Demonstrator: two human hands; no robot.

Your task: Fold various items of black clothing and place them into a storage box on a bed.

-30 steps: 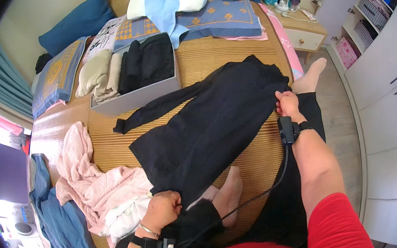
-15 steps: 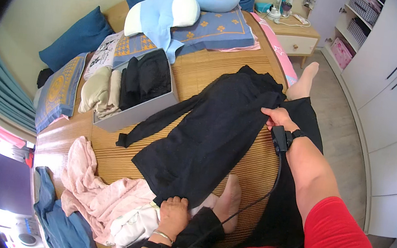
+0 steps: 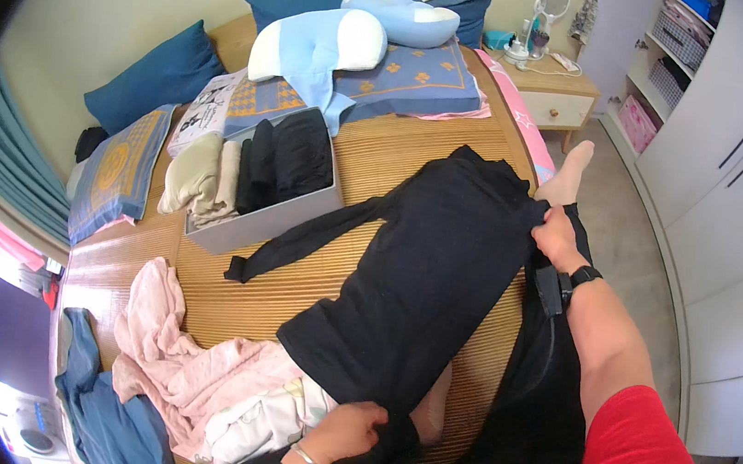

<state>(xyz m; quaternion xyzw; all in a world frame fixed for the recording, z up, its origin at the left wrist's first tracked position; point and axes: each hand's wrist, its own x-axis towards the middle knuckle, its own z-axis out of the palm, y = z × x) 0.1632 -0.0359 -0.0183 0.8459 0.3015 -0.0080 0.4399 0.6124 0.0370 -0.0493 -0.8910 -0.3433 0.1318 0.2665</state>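
Observation:
A black long-sleeved top (image 3: 425,285) lies spread on the ribbed bamboo bed mat (image 3: 373,144), one sleeve stretched out toward the grey box. At its lower hem, my left hand (image 3: 350,431) is closed on the cloth close to my bent leg. My right hand (image 3: 558,239) pinches the far right side of the same top, beside my outstretched leg. Beyond the sleeve, the open grey box (image 3: 267,217) holds folded black and beige clothes. Touching the hem on the left is a pile with a white garment (image 3: 260,418) and a pink one (image 3: 188,363).
Blue clothing (image 3: 113,414) lies at the bed's near left edge. Along the wall are pillows, among them a light blue and white one (image 3: 316,44). A wooden nightstand (image 3: 558,107) and white wardrobe (image 3: 720,191) stand on the right.
Both hands have moved to the right, keeping hold of the black top. Its hem and right side have been pulled rightward, and the hem now covers more of my bent leg's foot.

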